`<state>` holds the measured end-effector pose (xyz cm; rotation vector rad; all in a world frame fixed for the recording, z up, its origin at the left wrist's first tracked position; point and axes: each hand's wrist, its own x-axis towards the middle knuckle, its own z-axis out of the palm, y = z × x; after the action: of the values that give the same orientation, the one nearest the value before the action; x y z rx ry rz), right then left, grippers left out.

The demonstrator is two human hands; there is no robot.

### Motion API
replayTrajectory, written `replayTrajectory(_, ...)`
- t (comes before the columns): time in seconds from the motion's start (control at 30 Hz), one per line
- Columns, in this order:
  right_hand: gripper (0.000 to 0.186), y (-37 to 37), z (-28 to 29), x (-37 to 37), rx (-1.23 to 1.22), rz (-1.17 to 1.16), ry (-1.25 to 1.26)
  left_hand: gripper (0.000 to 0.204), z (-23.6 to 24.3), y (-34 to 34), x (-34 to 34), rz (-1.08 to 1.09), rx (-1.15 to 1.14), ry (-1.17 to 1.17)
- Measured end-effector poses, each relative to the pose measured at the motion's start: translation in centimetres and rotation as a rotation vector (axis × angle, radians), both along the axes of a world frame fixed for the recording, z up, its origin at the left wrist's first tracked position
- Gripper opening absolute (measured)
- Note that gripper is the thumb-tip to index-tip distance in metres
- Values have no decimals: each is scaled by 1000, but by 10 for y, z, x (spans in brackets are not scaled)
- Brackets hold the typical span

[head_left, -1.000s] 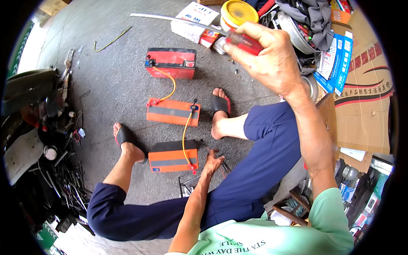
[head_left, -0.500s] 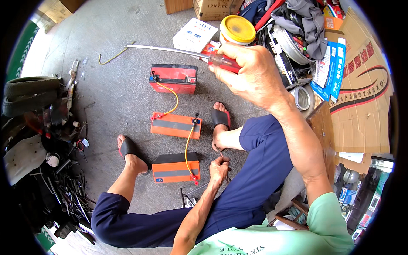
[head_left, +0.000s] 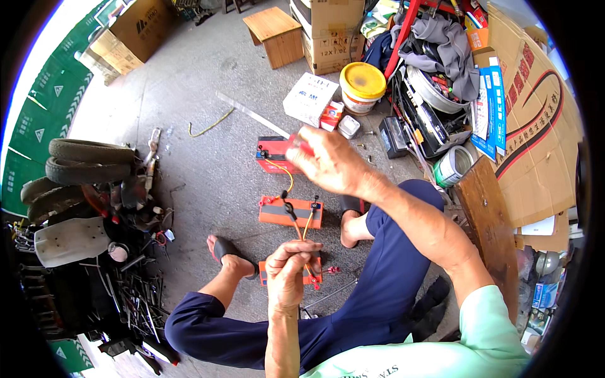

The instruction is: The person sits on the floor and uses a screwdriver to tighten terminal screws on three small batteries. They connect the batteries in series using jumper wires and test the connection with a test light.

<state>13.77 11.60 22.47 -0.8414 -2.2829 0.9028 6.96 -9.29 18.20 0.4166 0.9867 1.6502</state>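
Note:
My right hand (head_left: 334, 160) is closed around the red handle of a screwdriver (head_left: 249, 114), its long metal shaft pointing to the far left. Closer to me, my left hand (head_left: 288, 271) pinches a brown cable (head_left: 295, 223) with a black ring terminal at its upper end. Three batteries stand in a column: a red one (head_left: 270, 165) under the screwdriver, an orange one (head_left: 274, 214) in the middle, and another orange one (head_left: 268, 276) mostly hidden behind my left hand. Yellow wires (head_left: 290, 179) run between their terminals.
Tyres (head_left: 94, 160) and scattered tools (head_left: 129, 296) lie on the left. Beyond the batteries are a white box (head_left: 310, 97), a yellow-lidded bucket (head_left: 362, 85) and a wooden stool (head_left: 275, 34). A large cardboard sheet (head_left: 532, 126) leans at right; a tin can (head_left: 452, 165) lies nearby.
My left hand has risen from beside my leg to over the nearest battery, bringing the cable up. My right hand has moved nearer and left with the screwdriver. The view has shifted.

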Motion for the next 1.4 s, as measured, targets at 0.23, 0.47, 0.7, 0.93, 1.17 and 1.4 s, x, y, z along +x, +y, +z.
replayTrajectory(0.23, 17, -29, 4, -17, -640, 308, 69, 13, 9, -10, -17, 32, -29, 135)
replayTrajectory(0.47, 23, -50, 8, -14, -790, 468, -21, 12, 2, -30, -15, 31, -148, 133)
replayTrajectory(0.7, 39, -64, -29, -17, -354, 473, -57, 17, -5, -32, -17, 166, -132, 87)
replayTrajectory(0.93, 45, -81, -34, -15, -464, 575, -180, 18, -4, -39, -21, 132, -315, 151)
replayTrajectory(1.17, 28, -85, -31, -13, -214, 425, -196, 16, -44, -84, -50, 354, -527, 140)
replayTrajectory(1.4, 26, -68, -32, 1, -92, 163, -106, 23, -106, -115, -65, 505, -645, -39)
